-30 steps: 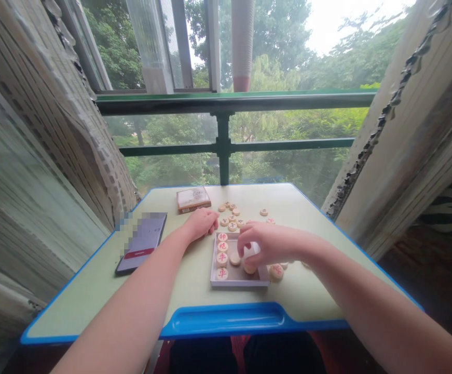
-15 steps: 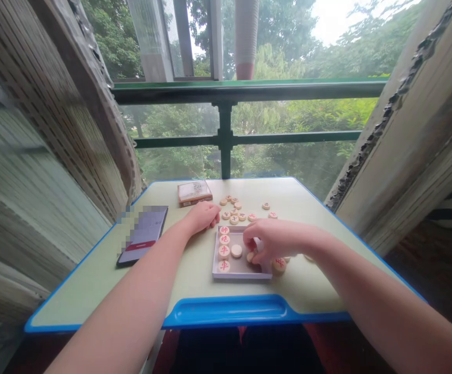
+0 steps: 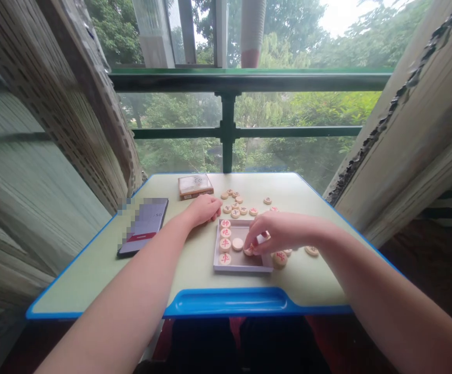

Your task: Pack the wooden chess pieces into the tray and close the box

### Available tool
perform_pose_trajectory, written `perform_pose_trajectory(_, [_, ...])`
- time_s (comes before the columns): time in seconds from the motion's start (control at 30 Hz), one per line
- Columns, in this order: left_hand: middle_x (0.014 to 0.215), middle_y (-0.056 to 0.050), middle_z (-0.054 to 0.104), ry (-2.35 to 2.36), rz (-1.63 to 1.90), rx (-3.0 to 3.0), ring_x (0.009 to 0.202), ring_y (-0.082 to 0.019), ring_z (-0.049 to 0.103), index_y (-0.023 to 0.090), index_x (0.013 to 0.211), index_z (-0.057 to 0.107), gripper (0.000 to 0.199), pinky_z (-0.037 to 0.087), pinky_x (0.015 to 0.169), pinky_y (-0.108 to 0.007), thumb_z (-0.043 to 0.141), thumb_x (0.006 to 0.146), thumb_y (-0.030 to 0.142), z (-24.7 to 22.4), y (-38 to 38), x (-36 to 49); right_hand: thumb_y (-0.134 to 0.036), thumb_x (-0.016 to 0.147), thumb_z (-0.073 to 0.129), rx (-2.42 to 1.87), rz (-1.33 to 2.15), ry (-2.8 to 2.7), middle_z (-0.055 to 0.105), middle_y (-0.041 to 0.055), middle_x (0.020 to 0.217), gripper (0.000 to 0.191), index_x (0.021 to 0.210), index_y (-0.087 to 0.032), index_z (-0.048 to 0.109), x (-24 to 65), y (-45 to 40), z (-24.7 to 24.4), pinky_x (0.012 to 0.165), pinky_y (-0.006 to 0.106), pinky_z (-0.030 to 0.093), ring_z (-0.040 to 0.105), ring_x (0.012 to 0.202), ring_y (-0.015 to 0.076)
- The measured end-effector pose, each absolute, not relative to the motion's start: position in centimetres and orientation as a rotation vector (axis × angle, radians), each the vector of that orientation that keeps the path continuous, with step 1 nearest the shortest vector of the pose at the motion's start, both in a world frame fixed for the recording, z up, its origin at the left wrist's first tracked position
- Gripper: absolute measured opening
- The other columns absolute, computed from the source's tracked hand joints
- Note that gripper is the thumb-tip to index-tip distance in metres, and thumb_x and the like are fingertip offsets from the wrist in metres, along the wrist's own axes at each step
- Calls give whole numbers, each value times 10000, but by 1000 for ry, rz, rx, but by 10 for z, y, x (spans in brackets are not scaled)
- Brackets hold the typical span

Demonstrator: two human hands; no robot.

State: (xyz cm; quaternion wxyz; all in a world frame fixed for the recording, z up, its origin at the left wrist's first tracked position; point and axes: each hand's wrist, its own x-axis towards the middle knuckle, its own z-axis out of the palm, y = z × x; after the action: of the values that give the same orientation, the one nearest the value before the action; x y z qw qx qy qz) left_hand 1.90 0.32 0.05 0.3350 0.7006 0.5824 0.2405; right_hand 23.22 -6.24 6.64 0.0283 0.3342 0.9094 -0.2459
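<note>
Grips a red-marked piece (image 3: 250, 250) between the thumb and fingers of the right hand (image 3: 266, 232), low inside a shallow white box tray (image 3: 243, 268), right of its middle. Leaves the mark mostly covered, too hidden to read. Rests the left hand (image 3: 206, 208) on the pale green, blue-rimmed table (image 3: 194, 259), near the tray's far left corner, fingers loosely curled; cannot tell about anything beneath them.

Holds, inside the tray along its left wall, a column of four pieces (image 3: 224, 244) with red Chinese characters: from far to near, 帥 (general), 炮 (cannon), then twice the chariot character. Keeps a blank-faced piece (image 3: 237, 244) just right of the column.

Shows loose round pieces (image 3: 235, 213) scattered beyond the tray, some with dark characters, some with red, too small to read surely. Includes a red-marked disc (image 3: 280, 258) just right of the tray and a dark-marked disc (image 3: 312, 251) farther right.

Displays, at far left, a phone (image 3: 144, 228) with a red bar and faint digits, apparently ending in 50, partly pixelated. Places a flat closed box (image 3: 195, 186) beyond the left hand, its picture and print illegible. Ends nearest the viewer in a blue moulded trough (image 3: 229, 302).
</note>
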Motion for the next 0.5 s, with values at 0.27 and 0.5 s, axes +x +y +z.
perform_pose_trajectory(0.27, [447,3,510,1478,667,1809,354,-79,384,146,563,549,350,303,388,-212,395,767,386,0,1,19,-290,608,659,1143,-506,2820,620,12,821,233,831,-229,687,228,-63,56,556,227,385,543,668,143])
perform_pose_trajectory(0.5, [463,6,527,1475,659,1852,373,-91,411,156,573,555,357,345,438,-232,384,773,398,1,-1,17,-311,646,643,1143,-497,2906,588,26,767,175,769,-190,677,226,-67,61,580,231,391,523,655,134])
